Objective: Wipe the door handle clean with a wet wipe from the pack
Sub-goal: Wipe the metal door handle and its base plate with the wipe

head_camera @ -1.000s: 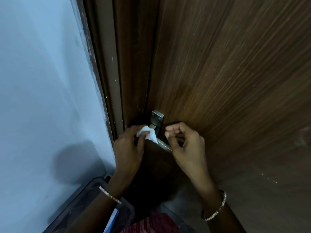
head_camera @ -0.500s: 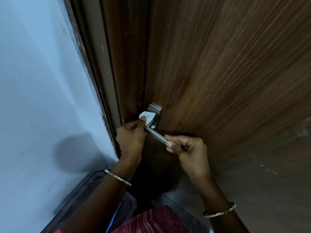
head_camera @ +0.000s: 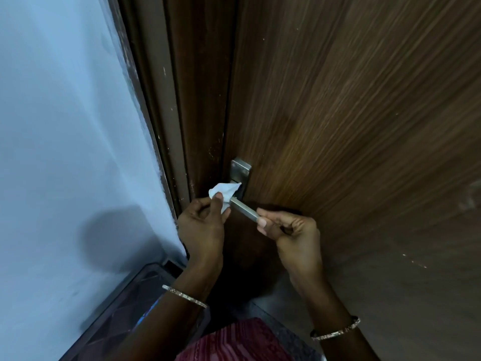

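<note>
From my station I judge the wiping under way but not finished. The left hand [head_camera: 201, 225] pinches a crumpled white wet wipe [head_camera: 224, 191] between thumb and fingers. It presses the wipe against the root of the square-section silver metal door handle [head_camera: 243, 210], where the lever meets its rectangular steel backplate [head_camera: 240, 168]. The handle sits at the left edge of the dark brown wood-grain door [head_camera: 351, 126], close to the brown door frame [head_camera: 179, 113] and the pale blue wall [head_camera: 65, 126] beyond it. The right hand [head_camera: 295, 237] is curled round the lever's free end, thumb on top, apparently steadying it. The lever's bare middle shows between the two hands.

I can't tell from here which faces are already clean. I reckon the lever's length, its end under the right hand and the plate may still need a pass. The pack is out of sight.

A second ago the right hand hovered just off the lever, fingers curled, holding nothing; now it grips the end. The wipe then lay draped over the lever's root; it has since moved up into the joint by the plate.
</note>
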